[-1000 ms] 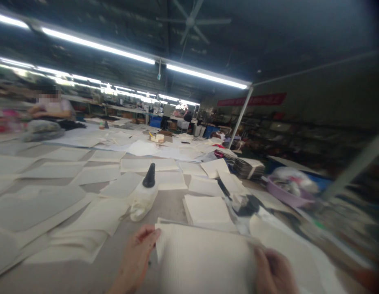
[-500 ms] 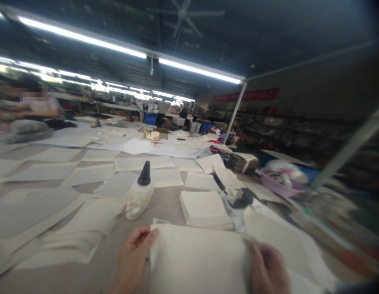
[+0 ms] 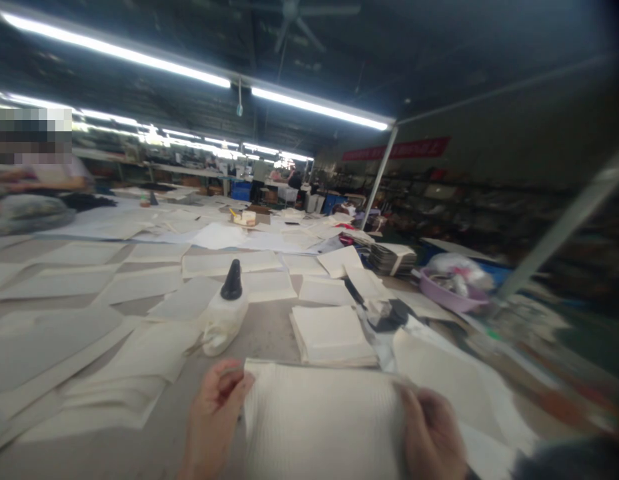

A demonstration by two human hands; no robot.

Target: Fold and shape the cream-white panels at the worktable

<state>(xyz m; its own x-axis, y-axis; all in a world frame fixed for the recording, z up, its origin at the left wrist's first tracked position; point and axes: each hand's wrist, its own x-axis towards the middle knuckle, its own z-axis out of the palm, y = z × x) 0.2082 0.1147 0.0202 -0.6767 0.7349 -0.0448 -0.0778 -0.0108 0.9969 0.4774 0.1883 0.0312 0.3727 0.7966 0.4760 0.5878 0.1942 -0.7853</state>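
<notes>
A white ribbed sheet (image 3: 322,420) lies in front of me at the bottom of the view. My left hand (image 3: 214,413) grips its upper left edge with curled fingers. My right hand (image 3: 432,437) holds its right edge. Just beyond the sheet sits a neat stack of similar white sheets (image 3: 332,332). A squeeze bottle with a black cone cap (image 3: 225,313) stands on the table above my left hand, apart from it.
Many white sheets (image 3: 154,283) lie spread over the long grey table (image 3: 264,333). A purple basin (image 3: 452,293) and a dark stack (image 3: 392,259) sit at the right. A person (image 3: 36,180) sits far left. A metal post (image 3: 379,177) rises behind.
The view has drifted slightly, shifting everything left and up. Both hands keep their hold on the sheet; my left fingers have curled tighter on its edge.
</notes>
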